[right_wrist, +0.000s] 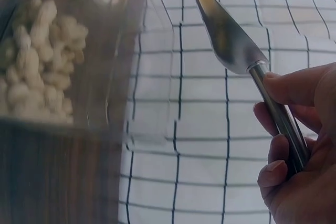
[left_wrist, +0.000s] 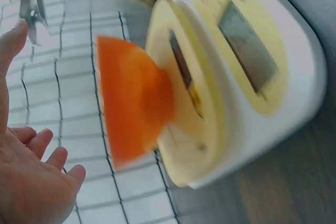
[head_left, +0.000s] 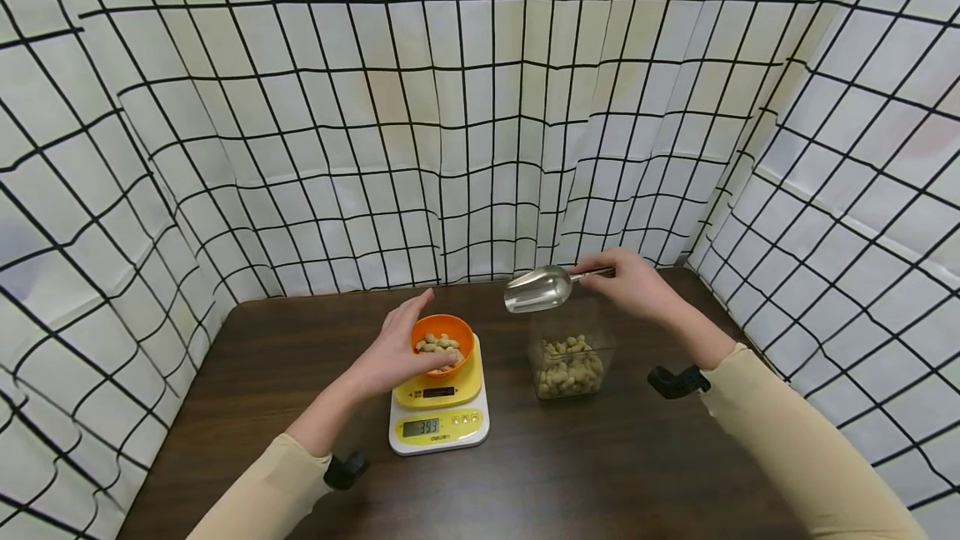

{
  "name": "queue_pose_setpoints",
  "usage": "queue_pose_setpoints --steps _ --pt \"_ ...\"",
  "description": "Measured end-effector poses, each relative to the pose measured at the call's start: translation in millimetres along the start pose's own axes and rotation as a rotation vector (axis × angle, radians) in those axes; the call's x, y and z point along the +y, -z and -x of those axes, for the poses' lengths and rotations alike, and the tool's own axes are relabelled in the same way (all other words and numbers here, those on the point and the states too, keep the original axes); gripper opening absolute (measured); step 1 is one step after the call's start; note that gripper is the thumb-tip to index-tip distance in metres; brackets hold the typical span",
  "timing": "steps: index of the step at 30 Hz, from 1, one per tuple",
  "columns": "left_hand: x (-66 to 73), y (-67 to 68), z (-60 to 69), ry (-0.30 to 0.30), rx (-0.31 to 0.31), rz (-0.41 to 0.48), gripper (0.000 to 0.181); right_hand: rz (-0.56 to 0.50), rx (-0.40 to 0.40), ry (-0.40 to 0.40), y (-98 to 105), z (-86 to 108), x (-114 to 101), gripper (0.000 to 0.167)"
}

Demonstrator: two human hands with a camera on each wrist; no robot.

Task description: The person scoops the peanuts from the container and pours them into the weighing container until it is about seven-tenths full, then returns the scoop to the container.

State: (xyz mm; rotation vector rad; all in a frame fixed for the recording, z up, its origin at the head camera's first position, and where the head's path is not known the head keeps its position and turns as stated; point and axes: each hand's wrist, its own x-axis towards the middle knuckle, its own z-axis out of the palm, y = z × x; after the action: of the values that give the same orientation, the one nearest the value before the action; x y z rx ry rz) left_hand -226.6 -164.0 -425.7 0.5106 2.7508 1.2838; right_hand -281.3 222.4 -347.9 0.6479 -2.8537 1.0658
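Observation:
An orange bowl (head_left: 461, 328) with several peanuts (head_left: 438, 343) in it stands on a yellow and white kitchen scale (head_left: 401, 443), whose display shows digits like 393. My left hand (head_left: 397, 348) hovers at the bowl's left side, thumb and fingers spread; in the left wrist view a gap separates it from the bowl (left_wrist: 136, 98). With my right hand (head_left: 630, 280) I grip the handle of a metal scoop (head_left: 540, 290). The scoop is held above and to the left of a clear square container (head_left: 542, 327), which is partly filled with peanuts (head_left: 572, 369). No peanuts show in the scoop.
Everything stands on a dark wooden table (head_left: 300, 340). White cloth with a black grid (head_left: 465, 148) hangs behind and along both sides. The container stands to the right of the scale, with bare tabletop between them.

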Motion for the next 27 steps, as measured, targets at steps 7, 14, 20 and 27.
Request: queue_pose_setpoints --steps 7,14,20,27 --pt "33.6 -15.7 -7.6 -0.048 -0.049 0.004 0.108 0.126 0.033 0.021 22.8 14.4 14.1 0.021" --pt "56.7 -42.2 -21.6 -0.102 -0.119 -0.009 0.109 0.219 0.016 0.089 29.3 20.5 21.6 0.017" --pt "63.9 -68.8 -37.1 -0.085 -0.172 0.012 0.11 0.303 -0.021 0.117 24.1 18.9 22.7 0.016" --pt "63.3 -95.8 -54.1 -0.036 -0.216 0.02 0.112 0.445 -0.063 0.137 11.6 14.6 17.0 0.011"
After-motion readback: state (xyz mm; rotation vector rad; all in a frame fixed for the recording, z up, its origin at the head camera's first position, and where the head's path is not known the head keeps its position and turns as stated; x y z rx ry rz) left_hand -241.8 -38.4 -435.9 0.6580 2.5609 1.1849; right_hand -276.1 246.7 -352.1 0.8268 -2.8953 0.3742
